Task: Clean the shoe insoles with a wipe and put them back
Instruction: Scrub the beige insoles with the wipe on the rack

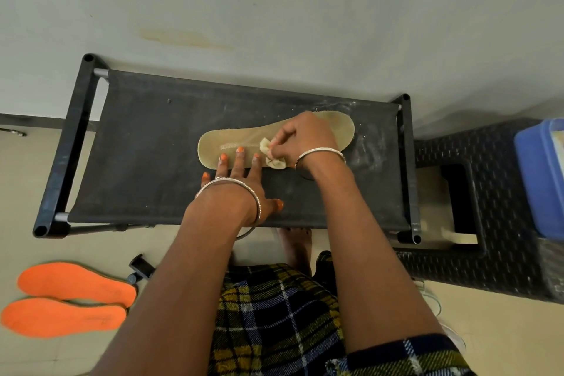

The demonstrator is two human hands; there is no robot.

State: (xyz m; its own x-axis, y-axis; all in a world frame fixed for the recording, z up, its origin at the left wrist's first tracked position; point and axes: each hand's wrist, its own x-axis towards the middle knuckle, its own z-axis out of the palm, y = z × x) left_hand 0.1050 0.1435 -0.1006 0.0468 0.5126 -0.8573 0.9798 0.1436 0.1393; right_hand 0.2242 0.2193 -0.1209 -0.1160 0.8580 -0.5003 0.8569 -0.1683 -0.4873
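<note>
Three insoles are seen. One tan insole (232, 140) lies at frame centre on a black rack (146, 143), held flat under the straight fingers of the left hand (241, 183). A crumpled wipe (270, 156) is pinched in the right hand (305, 137) and pressed on its middle. Two orange insoles (76, 282) lie on the floor (106, 247), lower left; whether they are wiped cannot be told. Wiping is judged under way; nothing is refitted.

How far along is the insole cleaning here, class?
Done: unclear; two orange insoles lie on the floor, cleaned or not I cannot tell. In hand: the left hand presses the tan insole on the rack while the right hand holds the wipe on it. Left: putting insoles back; none is in a shoe.
</note>
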